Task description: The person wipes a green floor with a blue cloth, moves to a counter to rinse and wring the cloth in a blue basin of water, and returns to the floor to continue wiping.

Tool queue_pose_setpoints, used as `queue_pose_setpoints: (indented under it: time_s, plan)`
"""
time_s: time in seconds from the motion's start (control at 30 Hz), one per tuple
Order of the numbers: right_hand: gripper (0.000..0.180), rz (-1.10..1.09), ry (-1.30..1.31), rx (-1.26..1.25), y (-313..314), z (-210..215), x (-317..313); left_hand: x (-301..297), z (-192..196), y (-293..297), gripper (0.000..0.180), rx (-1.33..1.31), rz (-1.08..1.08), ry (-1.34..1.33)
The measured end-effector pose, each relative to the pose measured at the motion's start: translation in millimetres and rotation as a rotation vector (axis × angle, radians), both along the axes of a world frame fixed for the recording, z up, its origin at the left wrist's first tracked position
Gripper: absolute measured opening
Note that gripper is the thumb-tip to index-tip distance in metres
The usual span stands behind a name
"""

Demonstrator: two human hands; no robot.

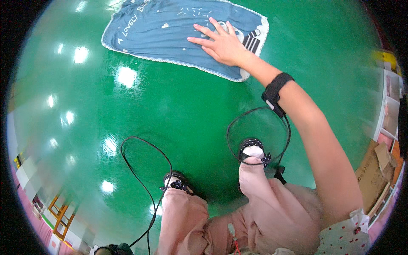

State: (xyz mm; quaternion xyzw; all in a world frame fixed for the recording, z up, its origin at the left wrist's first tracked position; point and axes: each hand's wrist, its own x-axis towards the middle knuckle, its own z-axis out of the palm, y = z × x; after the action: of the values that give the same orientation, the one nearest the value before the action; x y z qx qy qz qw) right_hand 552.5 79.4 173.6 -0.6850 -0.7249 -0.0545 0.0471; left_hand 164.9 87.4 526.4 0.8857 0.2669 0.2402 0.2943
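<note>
A blue cloth with a white scalloped edge (140,42), like a small towel or blanket, lies spread on the green floor at the top of the head view. It carries a pale printed figure, hearts and lettering, and a black-and-white striped patch by its right end. Its far edge runs out of the picture. On its right part rests my right hand (223,44), palm down, fingers stretched and spread, gripping nothing. A black strap with a small device (276,93) circles my right wrist. My left hand is out of view; only a dark device (114,250) shows at the lower left edge.
The glossy green floor (97,97) reflects several lamps. Black cables (146,182) loop over my feet and legs (259,187). A cardboard box (374,176) and white shelving (390,102) stand at the right. A small wooden frame (61,216) is at the lower left.
</note>
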Motion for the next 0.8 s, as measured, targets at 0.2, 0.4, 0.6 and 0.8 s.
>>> queue_pose_setpoints:
  time_s: [0.2, 0.4, 0.6, 0.8]
  plan:
    - [0.044, -0.224, 0.015, -0.01, -38, -6, 23, 14, -122, 49, 0.042, -0.319, 0.319, 0.097]
    - [0.045, -0.232, -0.015, -0.088, -45, 13, 32, -39, -202, 76, 0.053, 0.037, 0.159, 0.435]
    - [0.048, -0.448, -0.123, -0.286, -176, 29, 76, -97, -228, 96, 0.057, 0.008, 0.243, 0.566]
    - [0.061, -0.656, 0.164, -0.611, -415, 46, 46, -115, -261, 104, 0.058, 0.092, 0.25, 0.684]
